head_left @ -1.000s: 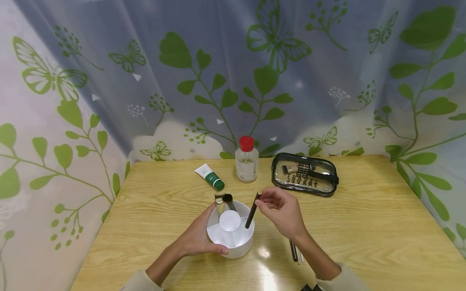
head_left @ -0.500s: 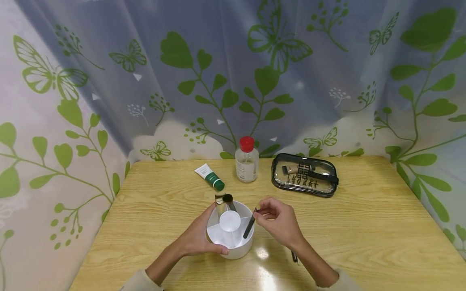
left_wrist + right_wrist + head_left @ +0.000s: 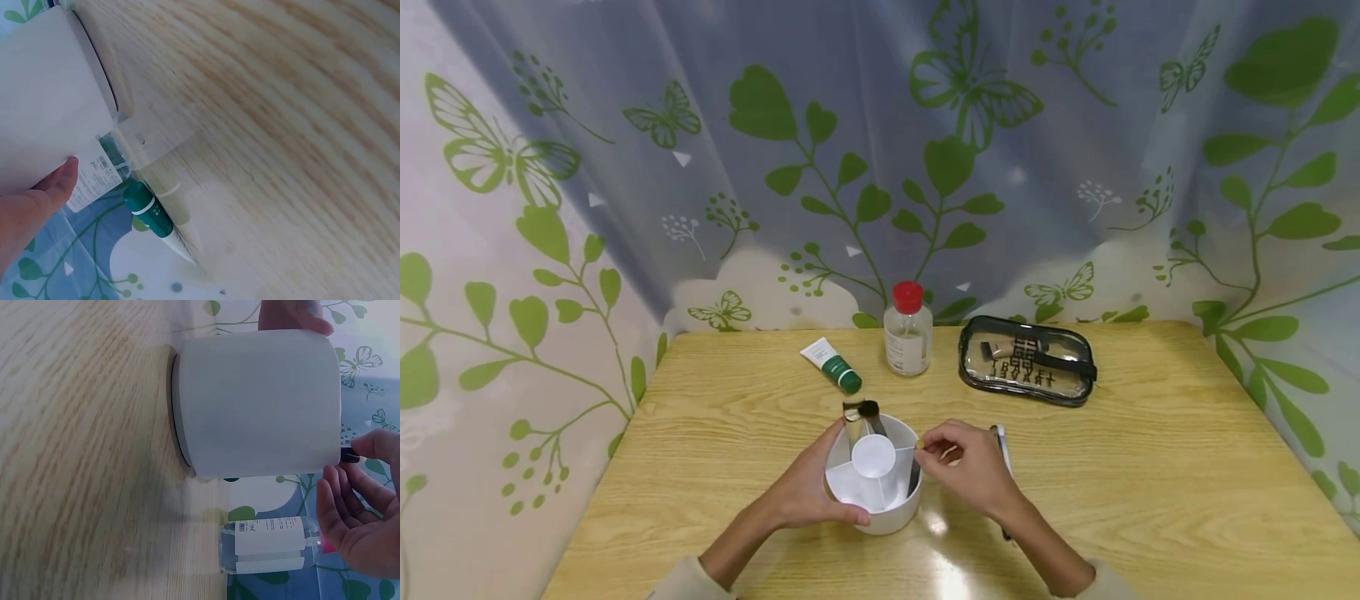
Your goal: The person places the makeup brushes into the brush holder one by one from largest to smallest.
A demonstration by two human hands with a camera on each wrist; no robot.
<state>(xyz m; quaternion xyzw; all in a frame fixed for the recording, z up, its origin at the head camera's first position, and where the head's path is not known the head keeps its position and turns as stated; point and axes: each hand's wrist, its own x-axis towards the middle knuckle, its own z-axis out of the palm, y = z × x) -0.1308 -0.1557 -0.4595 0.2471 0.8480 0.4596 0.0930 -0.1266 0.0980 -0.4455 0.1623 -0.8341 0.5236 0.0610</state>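
Observation:
My left hand (image 3: 811,487) holds the round white divided organizer (image 3: 889,522) from its left side, thumb along the front rim. My right hand (image 3: 966,468) pinches the top end of a slim black stick (image 3: 914,478), which stands mostly inside the organizer's right compartment. In the right wrist view, only the stick's short dark end (image 3: 350,455) shows above the rim, between thumb and finger. A makeup brush (image 3: 869,409) with dark bristles leans in the back compartment beside a shiny gold-toned item (image 3: 852,414). The organizer has a round white cup at its centre.
Behind the organizer lie a green-and-white tube (image 3: 833,365) and a clear bottle (image 3: 907,342) with a red cap. A clear black-edged pouch (image 3: 1028,362) lies at the back right. Slim black and white sticks (image 3: 1002,442) lie partly hidden under the right forearm.
My right hand has moved down toward the organizer's right rim, and the black stick has sunk from above the rim into the right compartment. The left hand and organizer stay put.

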